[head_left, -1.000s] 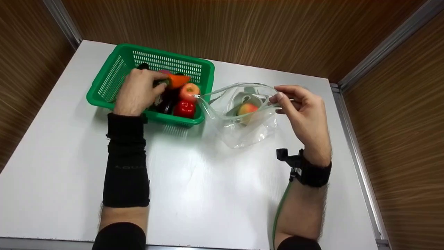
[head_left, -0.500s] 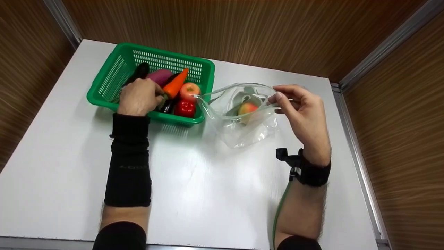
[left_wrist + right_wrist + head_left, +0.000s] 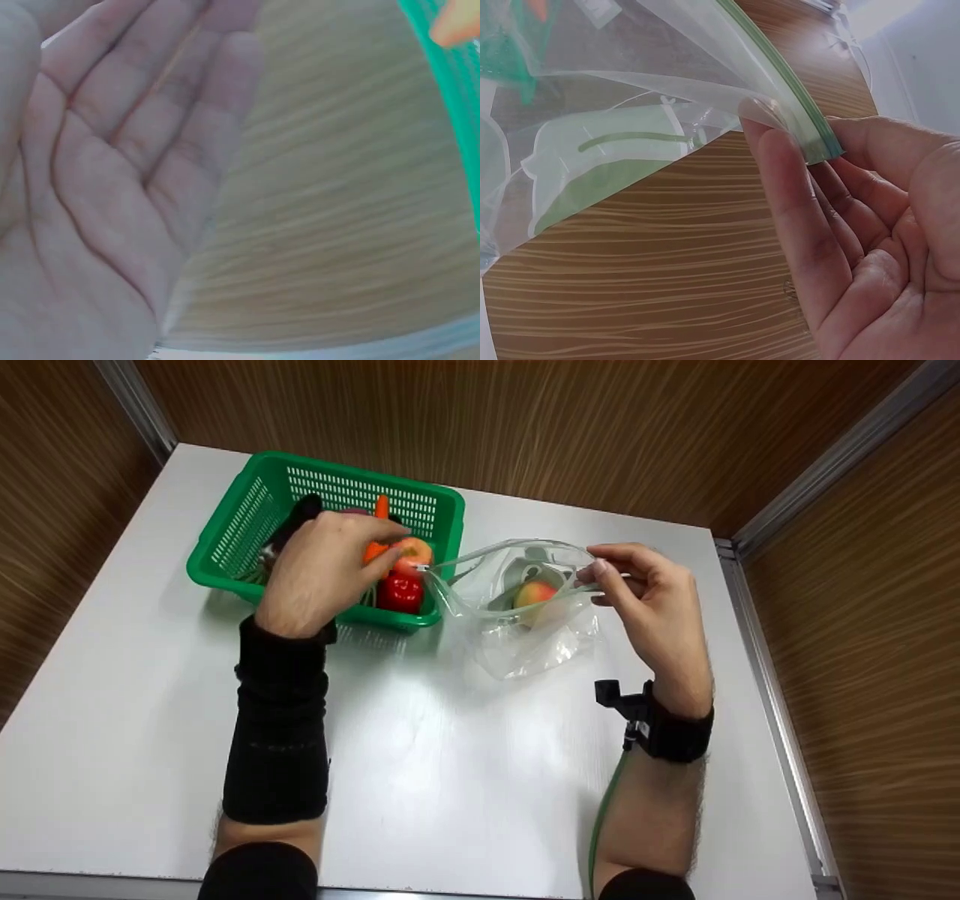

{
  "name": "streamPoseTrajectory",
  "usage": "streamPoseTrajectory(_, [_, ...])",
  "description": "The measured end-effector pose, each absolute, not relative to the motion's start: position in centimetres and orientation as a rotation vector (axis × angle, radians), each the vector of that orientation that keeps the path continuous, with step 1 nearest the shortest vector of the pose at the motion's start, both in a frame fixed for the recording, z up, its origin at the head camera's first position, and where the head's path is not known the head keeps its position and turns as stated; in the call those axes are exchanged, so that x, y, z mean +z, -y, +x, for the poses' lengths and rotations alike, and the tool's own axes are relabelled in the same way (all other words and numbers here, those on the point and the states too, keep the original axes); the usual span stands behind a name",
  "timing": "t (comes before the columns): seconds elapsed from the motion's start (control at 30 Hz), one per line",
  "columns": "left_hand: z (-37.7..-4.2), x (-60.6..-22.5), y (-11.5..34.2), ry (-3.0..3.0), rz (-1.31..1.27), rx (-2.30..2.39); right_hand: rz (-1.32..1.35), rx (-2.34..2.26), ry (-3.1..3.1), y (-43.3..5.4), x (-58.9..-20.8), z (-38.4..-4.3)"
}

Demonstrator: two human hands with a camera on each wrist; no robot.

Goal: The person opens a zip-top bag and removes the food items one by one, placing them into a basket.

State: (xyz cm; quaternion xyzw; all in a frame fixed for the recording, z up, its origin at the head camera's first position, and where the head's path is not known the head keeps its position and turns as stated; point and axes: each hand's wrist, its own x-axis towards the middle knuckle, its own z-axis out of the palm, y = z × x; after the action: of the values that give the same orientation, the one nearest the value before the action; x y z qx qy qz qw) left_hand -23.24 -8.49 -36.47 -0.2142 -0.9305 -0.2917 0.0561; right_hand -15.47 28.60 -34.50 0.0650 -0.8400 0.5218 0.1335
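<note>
My left hand (image 3: 326, 562) is above the green basket (image 3: 442, 619), its fingertips at a red-and-yellow apple (image 3: 414, 556) in the head view. The left wrist view shows its palm with fingers extended and nothing held. Beneath the fingers, partly covered, is an orange carrot (image 3: 382, 506). Beside the apple sits a shiny red bell pepper (image 3: 400, 594). My right hand (image 3: 660, 607) pinches the zip edge of a clear zip bag (image 3: 517, 649) between thumb and fingers, and the bag's mouth gapes. Inside the bag lies another red-and-yellow fruit (image 3: 534, 594).
A dark elongated vegetable (image 3: 304, 510) is in the basket, left of the carrot. The basket and bag stand side by side on the white table (image 3: 450, 780). Wood-grain panels (image 3: 525, 435) enclose the back and sides. A green cable (image 3: 606, 810) runs along the right forearm.
My left hand gripped the carrot by its stem end, let go of it in the basket, then rose and shifted right toward the apple. My right hand and the bag have barely moved.
</note>
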Motion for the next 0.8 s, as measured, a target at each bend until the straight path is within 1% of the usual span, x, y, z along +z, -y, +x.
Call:
streamPoseTrajectory(0.2, [-21.2, -35.6, 6.6, 2.604, -0.920, -0.903, 0.201, 1.526, 2.452, -28.5, -34.4, -15.5])
streamPoseTrajectory(0.37, [-20.5, -35.8, 4.4, 2.550, -1.141, -0.890, 0.222, 1.525, 2.466, -28.3, -34.5, -15.4])
streamPoseTrajectory(0.53, [-20.5, -36.8, 1.8, 2.621, -1.283, -0.780, 0.249, 1.498, 2.477, -27.7, -34.8, -15.3])
streamPoseTrajectory(0.8, [-20.8, -38.9, -1.5, 2.745, -1.377, -0.723, 0.366, 1.519, 2.489, -26.0, -34.7, -14.7])
